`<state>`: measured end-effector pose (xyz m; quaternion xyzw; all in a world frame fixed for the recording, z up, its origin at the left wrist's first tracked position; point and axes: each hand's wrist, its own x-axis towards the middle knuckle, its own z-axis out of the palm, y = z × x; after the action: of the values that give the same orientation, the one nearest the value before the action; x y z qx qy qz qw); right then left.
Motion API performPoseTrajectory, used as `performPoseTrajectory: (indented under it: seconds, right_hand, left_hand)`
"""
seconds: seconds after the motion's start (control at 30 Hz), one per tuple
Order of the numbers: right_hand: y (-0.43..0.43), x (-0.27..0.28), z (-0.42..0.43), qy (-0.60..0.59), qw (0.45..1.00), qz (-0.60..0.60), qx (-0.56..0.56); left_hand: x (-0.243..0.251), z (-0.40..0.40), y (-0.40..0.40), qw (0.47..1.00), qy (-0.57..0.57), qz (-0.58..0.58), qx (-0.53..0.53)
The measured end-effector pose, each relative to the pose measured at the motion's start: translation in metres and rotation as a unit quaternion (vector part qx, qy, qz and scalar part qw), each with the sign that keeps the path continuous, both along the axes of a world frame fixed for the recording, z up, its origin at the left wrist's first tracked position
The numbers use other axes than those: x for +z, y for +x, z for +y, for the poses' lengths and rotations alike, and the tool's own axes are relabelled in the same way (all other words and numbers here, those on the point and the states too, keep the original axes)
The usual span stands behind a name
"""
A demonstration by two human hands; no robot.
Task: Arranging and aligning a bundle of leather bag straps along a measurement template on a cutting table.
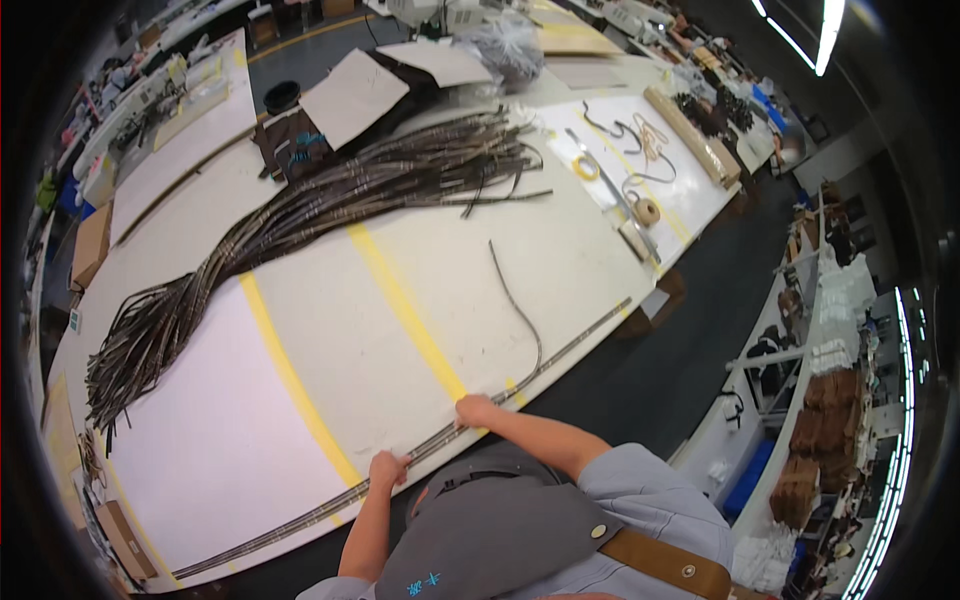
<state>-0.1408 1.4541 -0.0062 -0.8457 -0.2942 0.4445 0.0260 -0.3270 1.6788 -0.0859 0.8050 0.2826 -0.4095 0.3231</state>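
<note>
Several long dark cords or fabric strips [300,521] lie side by side along the near edge of the table. My left hand [388,471] rests on them with its fingers around the strips, left of my waist. Further right along the same strips, my right hand [477,412] closes over them. Beyond it, one strip curves away from the edge onto the tabletop, while others run on along the edge. A large bundle of similar dark strips [300,202] lies across the table's far side, gathered narrow towards the left and splayed at both ends.
Yellow tape [405,311] crosses the pale table. At the right end are a metal ruler [611,187], a tape roll [586,168], a twine spool [646,211] and a wrapped roll [690,135]. Cardboard sheets [354,97] lie behind the bundle. Shelves with stacked brown pieces [814,435] stand right.
</note>
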Motion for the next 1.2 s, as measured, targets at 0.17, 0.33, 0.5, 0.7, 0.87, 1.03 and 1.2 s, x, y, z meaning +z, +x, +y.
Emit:
performPoseTrajectory:
  seconds: [0.17,0.33,0.5,0.7,0.87,1.03,1.2]
  right_hand:
    - [0.053,-0.003,-0.071,0.028,0.997,0.001,0.066]
    - [0.167,0.012,-0.193,0.06,0.996,-0.047,0.045]
    - [0.262,0.036,-0.276,-0.058,0.997,-0.039,-0.013]
    - [0.282,0.021,-0.309,-0.047,0.996,-0.073,-0.038]
    - [0.28,0.013,-0.305,-0.127,0.991,-0.042,-0.022]
    - [0.284,0.003,-0.306,-0.131,0.991,-0.04,0.005]
    - [0.283,-0.003,-0.316,-0.113,0.992,-0.049,-0.014]
  left_hand:
    - [0.054,-0.011,0.003,0.996,-0.03,0.019,0.078]
    - [0.041,-0.012,-0.007,0.999,0.008,0.003,0.041]
    - [0.059,-0.013,0.023,0.99,-0.048,-0.029,0.133]
    - [0.066,-0.014,0.032,0.985,-0.057,0.008,0.16]
    - [0.069,-0.015,0.026,0.984,-0.06,0.027,0.167]
    - [0.067,-0.013,0.023,0.982,-0.067,0.024,0.174]
    - [0.067,-0.013,0.026,0.983,-0.068,0.023,0.171]
